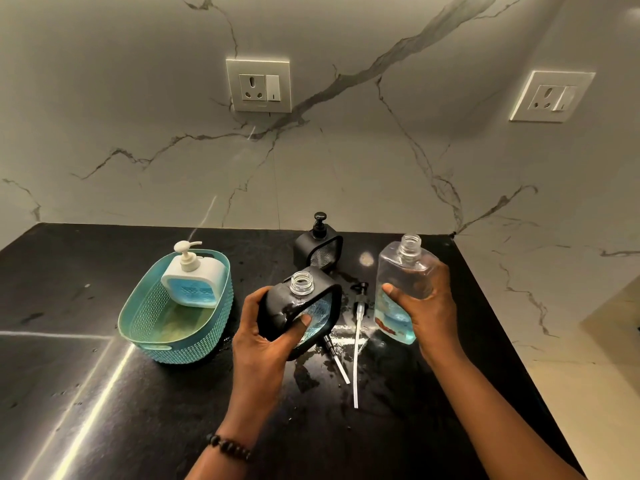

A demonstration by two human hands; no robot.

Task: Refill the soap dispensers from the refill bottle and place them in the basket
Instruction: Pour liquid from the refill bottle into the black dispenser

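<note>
Black stone counter (104, 410), wet at centre, backed by a veined marble wall (346, 161) carrying two switched sockets, one at centre (258, 85) and one at right (552, 96). Teal perforated basket (175, 336) at left on the counter; a white dispenser (194, 282), pump fitted and blue liquid visible through its window, stands inside it against the far wall. Refill bottle (401, 289), clear, uncapped and tilted slightly right, with blue liquid pooled in its lower end, is held above the right part of the counter; the right hand (429, 306) is wrapped around its body, thumb across the front. Black open dispenser (304, 310), neck bare and tilted toward the bottle, partly filled with blue liquid, is held just left of the bottle; the left hand (266, 337) is clamped on its near side, thumb on the window. A second black dispenser (318, 249), pump on, stands at the far centre. Two loose pumps with dip tubes lie on the wet patch between the hands: the longer (357, 337) at right, the shorter (335, 358) at left. Beaded bracelet (228, 446) on the left wrist.
</note>
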